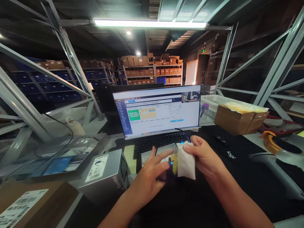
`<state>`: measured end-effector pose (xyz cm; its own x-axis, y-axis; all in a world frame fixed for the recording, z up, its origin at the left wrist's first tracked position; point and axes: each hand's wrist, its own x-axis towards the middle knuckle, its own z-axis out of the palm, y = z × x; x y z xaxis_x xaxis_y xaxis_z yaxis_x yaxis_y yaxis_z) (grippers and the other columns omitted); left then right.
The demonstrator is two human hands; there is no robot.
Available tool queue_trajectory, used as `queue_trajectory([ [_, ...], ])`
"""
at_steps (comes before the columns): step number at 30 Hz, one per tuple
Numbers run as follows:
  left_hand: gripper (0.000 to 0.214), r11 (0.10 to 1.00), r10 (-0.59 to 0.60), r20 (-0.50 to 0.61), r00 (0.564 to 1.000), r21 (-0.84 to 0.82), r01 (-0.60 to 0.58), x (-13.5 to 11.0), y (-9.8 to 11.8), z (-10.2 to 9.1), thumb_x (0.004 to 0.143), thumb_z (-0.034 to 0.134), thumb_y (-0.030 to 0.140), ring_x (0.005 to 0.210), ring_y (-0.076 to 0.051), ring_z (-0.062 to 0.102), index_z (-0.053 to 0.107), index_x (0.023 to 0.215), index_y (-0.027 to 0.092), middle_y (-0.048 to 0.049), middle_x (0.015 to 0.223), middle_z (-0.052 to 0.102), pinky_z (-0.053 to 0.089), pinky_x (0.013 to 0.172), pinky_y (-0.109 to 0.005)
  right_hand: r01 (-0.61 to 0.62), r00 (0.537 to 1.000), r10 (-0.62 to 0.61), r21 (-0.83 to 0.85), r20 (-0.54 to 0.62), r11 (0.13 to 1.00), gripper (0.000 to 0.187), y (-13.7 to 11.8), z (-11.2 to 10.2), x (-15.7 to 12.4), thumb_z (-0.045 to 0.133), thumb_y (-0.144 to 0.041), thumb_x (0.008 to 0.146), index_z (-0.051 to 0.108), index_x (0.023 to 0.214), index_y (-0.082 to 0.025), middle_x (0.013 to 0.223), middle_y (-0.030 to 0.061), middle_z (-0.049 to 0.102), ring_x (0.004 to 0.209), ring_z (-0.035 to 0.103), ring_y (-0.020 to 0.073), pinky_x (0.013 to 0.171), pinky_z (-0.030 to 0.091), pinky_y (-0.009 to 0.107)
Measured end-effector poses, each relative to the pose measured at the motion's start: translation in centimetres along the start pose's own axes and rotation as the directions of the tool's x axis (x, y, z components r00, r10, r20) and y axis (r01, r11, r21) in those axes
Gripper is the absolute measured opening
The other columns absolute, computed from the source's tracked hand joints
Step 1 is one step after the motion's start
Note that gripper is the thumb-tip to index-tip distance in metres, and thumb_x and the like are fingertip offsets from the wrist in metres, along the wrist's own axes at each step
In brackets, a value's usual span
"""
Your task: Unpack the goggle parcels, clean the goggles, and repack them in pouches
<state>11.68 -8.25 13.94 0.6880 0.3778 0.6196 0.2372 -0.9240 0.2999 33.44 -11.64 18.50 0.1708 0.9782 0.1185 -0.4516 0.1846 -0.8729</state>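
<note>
Dark headphones (pixel 168 173) with small blue lights are partly hidden between my hands; one curved end rises beside my right fingers. My left hand (pixel 149 172) has its index finger stretched out, while its thumb and other fingers close around the lower headphone part, slightly blurred. Between thumb and fingers, my right hand (pixel 201 152) pinches a white cloth (pixel 186 163) against the other end. A yellow piece (pixel 174 164) shows behind the cloth. Just beyond my hands lies an open grey box (pixel 146 156), largely covered by my left fingers.
Behind the keyboard (pixel 147 144) stands a lit monitor (pixel 154 110). A grey product box (pixel 104 171) and a brown carton (pixel 35 202) are at left. At right are a mouse (pixel 220 140), a barcode scanner (pixel 277 167), a tape dispenser (pixel 276 142) and a cardboard box (pixel 234 120).
</note>
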Motion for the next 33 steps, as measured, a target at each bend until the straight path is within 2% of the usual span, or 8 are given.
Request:
queue_trajectory([
  [4,0.044,0.986,-0.056,-0.091,0.994,0.150,0.069,0.2,0.2,0.6,0.077,0.058,-0.001,0.131,-0.024,0.057,0.057,0.113,0.024,-0.0102,0.142,0.058,0.019,0.123,-0.067,-0.049,0.998,0.047,0.045,0.040,0.998,0.071,0.5,-0.5,1.2,0.096,-0.040,0.053,0.028,0.060,-0.021,0.052,-0.0085,0.037,0.050,0.029,0.0066,0.047,0.024,0.019],
  [8,0.046,0.955,-0.122,-0.191,0.974,0.243,0.167,0.3,0.9,1.6,0.078,0.067,0.009,0.123,-0.027,0.061,0.057,0.120,0.025,-0.0093,0.135,0.062,0.028,0.120,-0.068,0.058,0.998,-0.058,-0.011,0.022,0.998,0.064,0.8,-0.5,1.0,0.092,-0.044,0.063,0.031,0.062,-0.021,0.055,-0.0082,0.034,0.053,0.026,0.0077,0.049,0.024,0.020],
  [13,0.048,0.956,-0.100,-0.316,0.943,0.232,0.179,0.1,0.9,2.0,0.075,0.060,0.004,0.111,-0.025,0.068,0.062,0.119,0.023,-0.0063,0.119,0.071,0.042,0.115,-0.060,0.267,0.961,-0.276,-0.339,0.022,0.902,0.052,2.1,1.3,-1.0,0.083,-0.040,0.069,0.035,0.058,-0.022,0.053,-0.0057,0.038,0.051,0.030,0.0099,0.048,0.026,0.023],
  [15,0.038,0.958,-0.064,-0.402,0.913,0.231,0.169,-0.1,0.6,1.6,0.076,0.056,0.003,0.105,-0.024,0.070,0.066,0.108,0.022,-0.0066,0.113,0.073,0.051,0.109,-0.052,0.387,0.906,-0.418,-0.515,0.059,0.765,0.049,3.7,2.5,-2.0,0.077,-0.033,0.072,0.033,0.053,-0.023,0.049,-0.0051,0.037,0.048,0.031,0.0103,0.045,0.025,0.024],
  [19,0.022,0.949,0.031,-0.484,0.875,0.290,0.127,-0.3,0.1,0.5,0.089,0.051,0.008,0.105,-0.022,0.072,0.068,0.098,0.020,-0.0101,0.117,0.074,0.058,0.101,-0.043,0.616,0.700,-0.687,-0.651,0.196,0.443,0.049,7.1,4.0,-3.1,0.071,-0.026,0.078,0.032,0.049,-0.021,0.043,-0.0046,0.039,0.042,0.032,0.0095,0.044,0.023,0.025],
  [21,0.019,0.937,0.084,-0.493,0.866,0.335,0.100,-0.2,0.1,0.1,0.092,0.050,0.008,0.103,-0.021,0.072,0.066,0.093,0.019,-0.0100,0.116,0.074,0.056,0.104,-0.042,0.649,0.662,-0.716,-0.649,0.223,0.397,0.049,7.7,4.1,-3.2,0.072,-0.025,0.078,0.033,0.049,-0.020,0.043,-0.0045,0.041,0.042,0.034,0.0091,0.044,0.023,0.025],
  [28,0.013,0.932,0.134,-0.415,0.900,0.360,0.028,-0.1,1.1,0.6,0.090,0.058,0.012,0.098,-0.017,0.072,0.064,0.099,0.019,-0.0071,0.108,0.075,0.053,0.108,-0.036,0.315,0.945,-0.328,-0.241,-0.011,0.918,0.062,3.8,2.7,-2.5,0.086,-0.035,0.059,0.027,0.049,-0.021,0.045,-0.0071,0.031,0.046,0.025,0.0070,0.044,0.024,0.021],
  [33,0.016,0.940,0.173,-0.375,0.911,0.339,-0.039,-0.2,0.9,1.1,0.085,0.060,0.005,0.096,-0.017,0.071,0.061,0.091,0.020,-0.0057,0.106,0.074,0.051,0.111,-0.041,0.040,0.998,-0.034,0.144,-0.043,0.989,0.075,1.0,0.6,0.1,0.096,-0.032,0.046,0.023,0.057,-0.020,0.049,-0.0076,0.040,0.047,0.036,0.0067,0.046,0.032,0.019],
])
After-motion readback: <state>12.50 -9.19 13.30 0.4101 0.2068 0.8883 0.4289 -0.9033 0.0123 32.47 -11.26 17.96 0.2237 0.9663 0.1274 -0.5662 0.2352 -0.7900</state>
